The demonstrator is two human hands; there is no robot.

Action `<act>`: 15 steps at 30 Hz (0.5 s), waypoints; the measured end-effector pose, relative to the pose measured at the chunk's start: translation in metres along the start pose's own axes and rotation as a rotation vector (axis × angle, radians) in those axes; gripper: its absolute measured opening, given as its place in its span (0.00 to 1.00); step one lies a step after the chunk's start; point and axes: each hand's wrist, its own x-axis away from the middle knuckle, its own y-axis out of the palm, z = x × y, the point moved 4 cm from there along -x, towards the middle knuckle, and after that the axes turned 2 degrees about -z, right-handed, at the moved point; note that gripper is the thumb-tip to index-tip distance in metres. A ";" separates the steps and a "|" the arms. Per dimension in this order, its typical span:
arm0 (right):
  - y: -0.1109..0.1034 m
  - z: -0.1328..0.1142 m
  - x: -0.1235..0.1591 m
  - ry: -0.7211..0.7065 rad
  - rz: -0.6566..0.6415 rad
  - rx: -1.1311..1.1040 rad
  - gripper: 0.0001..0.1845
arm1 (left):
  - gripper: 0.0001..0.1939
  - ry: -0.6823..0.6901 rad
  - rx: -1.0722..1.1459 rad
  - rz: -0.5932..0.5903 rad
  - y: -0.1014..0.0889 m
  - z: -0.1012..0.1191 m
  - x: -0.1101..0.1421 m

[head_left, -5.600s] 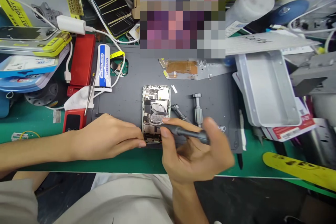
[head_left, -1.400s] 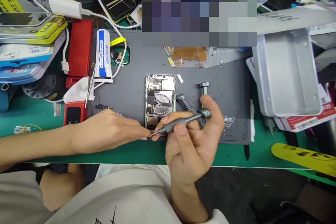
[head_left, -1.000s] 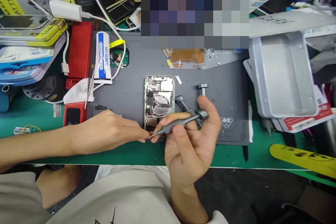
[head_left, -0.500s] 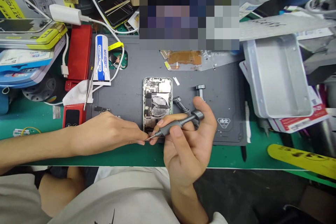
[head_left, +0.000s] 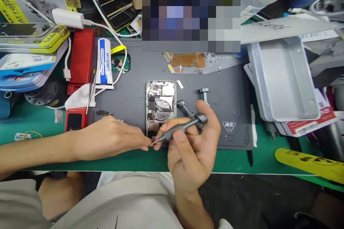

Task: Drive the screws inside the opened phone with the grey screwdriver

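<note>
An opened phone lies upright in line with me on the grey work mat, its inner parts bare. My right hand, palm up, is closed around a grey screwdriver whose thin tip points left, near the phone's lower end. Coming from the left, my left hand has its fingertips pinched together at that tip. Whatever sits between those fingertips is too small or hidden to make out. Beside the phone on the right lie another grey screwdriver and a further one standing above my right thumb.
The grey mat covers the green bench. Left are a white glue tube, tweezers, a red device and cables. An orange flex part lies behind the phone. A clear tray stands right.
The view has shifted slightly. Both hands and the screwdriver keep nearly the same pose, with the tip still at the left fingertips.
</note>
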 end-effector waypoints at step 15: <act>-0.001 -0.001 -0.001 0.004 -0.013 0.042 0.27 | 0.15 0.003 0.051 -0.032 0.001 0.000 -0.001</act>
